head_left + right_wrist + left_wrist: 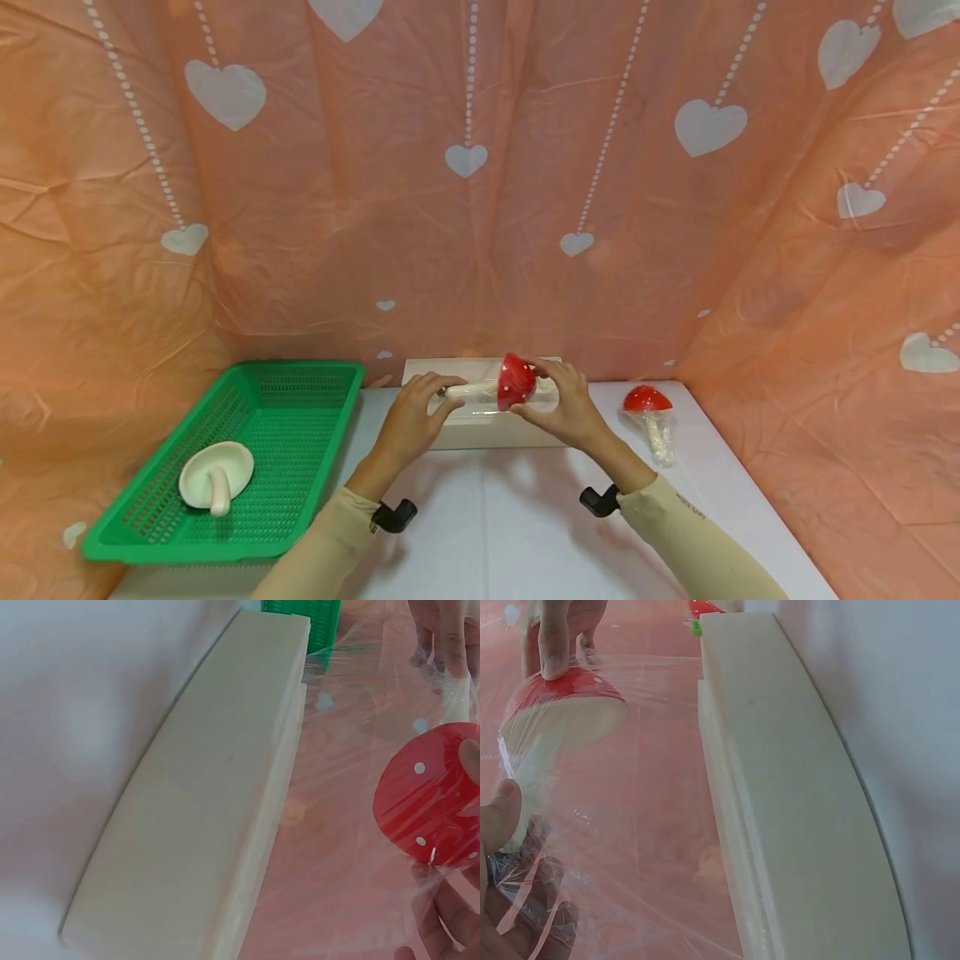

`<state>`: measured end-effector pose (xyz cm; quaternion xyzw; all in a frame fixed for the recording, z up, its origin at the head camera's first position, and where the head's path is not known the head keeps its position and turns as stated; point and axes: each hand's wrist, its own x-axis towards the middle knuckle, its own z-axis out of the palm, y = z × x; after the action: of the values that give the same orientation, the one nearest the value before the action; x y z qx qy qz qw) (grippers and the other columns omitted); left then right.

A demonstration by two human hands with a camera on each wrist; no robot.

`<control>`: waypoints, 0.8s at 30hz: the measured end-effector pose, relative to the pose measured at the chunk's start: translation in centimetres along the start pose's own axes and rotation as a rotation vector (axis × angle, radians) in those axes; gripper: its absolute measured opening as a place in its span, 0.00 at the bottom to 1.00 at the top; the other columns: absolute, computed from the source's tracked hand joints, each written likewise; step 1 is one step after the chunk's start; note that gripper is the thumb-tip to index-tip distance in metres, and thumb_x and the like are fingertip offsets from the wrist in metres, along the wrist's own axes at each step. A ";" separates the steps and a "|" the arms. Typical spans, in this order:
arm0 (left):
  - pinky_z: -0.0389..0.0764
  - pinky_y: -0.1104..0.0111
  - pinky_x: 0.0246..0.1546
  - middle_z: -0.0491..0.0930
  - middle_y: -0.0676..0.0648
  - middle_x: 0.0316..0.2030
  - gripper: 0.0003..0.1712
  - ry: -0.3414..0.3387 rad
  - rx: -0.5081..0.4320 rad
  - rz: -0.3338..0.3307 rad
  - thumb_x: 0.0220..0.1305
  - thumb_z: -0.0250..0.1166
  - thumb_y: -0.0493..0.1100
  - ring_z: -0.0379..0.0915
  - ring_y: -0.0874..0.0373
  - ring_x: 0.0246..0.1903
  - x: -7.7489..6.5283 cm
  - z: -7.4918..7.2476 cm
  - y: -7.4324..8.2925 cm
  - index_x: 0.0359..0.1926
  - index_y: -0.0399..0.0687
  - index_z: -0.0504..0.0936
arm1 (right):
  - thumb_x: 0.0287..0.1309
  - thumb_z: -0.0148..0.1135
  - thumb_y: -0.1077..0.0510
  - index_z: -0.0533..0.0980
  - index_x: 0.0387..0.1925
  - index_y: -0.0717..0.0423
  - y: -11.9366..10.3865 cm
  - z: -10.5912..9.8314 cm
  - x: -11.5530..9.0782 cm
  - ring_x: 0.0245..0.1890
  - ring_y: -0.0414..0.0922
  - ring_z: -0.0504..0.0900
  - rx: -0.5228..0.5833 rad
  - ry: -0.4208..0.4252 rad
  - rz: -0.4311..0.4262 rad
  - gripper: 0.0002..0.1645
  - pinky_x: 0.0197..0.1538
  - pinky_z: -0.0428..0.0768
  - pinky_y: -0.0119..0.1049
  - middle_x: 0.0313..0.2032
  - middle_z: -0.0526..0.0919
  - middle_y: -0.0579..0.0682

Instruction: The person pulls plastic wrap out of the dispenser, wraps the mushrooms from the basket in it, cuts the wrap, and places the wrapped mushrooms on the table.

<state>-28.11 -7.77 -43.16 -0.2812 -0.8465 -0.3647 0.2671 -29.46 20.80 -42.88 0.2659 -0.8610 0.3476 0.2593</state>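
Note:
A toy mushroom with a red, white-dotted cap and a pale stem is held sideways above a long off-white box. My left hand pinches the stem's end between thumb and fingers. The cap is gripped by my right hand, thumb and fingers on its rounded side. Clear plastic film lies around the mushroom and stretches toward the box in both wrist views. In the left wrist view the film bunches at the stem end, by the left fingers.
A green basket stands at the left, with a white mushroom lying in it. To the right, another red-capped mushroom wrapped in clear film lies on the white table. An orange curtain with white hearts hangs behind and at both sides.

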 end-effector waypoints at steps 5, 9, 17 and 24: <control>0.82 0.55 0.45 0.87 0.50 0.46 0.17 0.015 -0.015 0.005 0.67 0.76 0.43 0.78 0.53 0.43 0.4 -0.2 0.1 0.56 0.50 0.89 | 0.48 0.88 0.48 0.77 0.69 0.48 -0.2 -0.4 0.4 0.58 0.52 0.78 0.002 -0.012 0.018 0.47 0.63 0.66 0.58 0.55 0.86 0.51; 0.81 0.54 0.46 0.87 0.50 0.47 0.18 0.021 -0.027 0.008 0.67 0.76 0.43 0.78 0.53 0.44 0.9 -0.4 0.2 0.56 0.49 0.89 | 0.49 0.87 0.48 0.77 0.70 0.46 -0.3 -0.7 0.9 0.58 0.52 0.77 0.010 -0.020 0.031 0.46 0.63 0.66 0.58 0.55 0.86 0.50; 0.82 0.51 0.50 0.88 0.48 0.50 0.18 0.037 -0.029 0.020 0.66 0.77 0.42 0.80 0.51 0.46 1.6 -0.8 0.4 0.56 0.48 0.89 | 0.49 0.88 0.48 0.78 0.69 0.50 -0.7 -1.2 1.6 0.58 0.53 0.77 0.008 -0.010 0.026 0.46 0.62 0.66 0.57 0.56 0.87 0.52; 0.74 0.41 0.67 0.88 0.46 0.51 0.20 0.029 -0.044 -0.004 0.67 0.76 0.42 0.80 0.49 0.47 2.1 -1.2 0.7 0.59 0.48 0.88 | 0.48 0.88 0.48 0.77 0.69 0.49 -0.7 -1.4 2.3 0.57 0.53 0.78 0.002 0.002 0.001 0.47 0.60 0.67 0.55 0.56 0.87 0.52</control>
<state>-28.85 -7.71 -40.78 -0.2799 -0.8350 -0.3877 0.2722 -30.35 20.79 -40.25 0.2653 -0.8605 0.3487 0.2600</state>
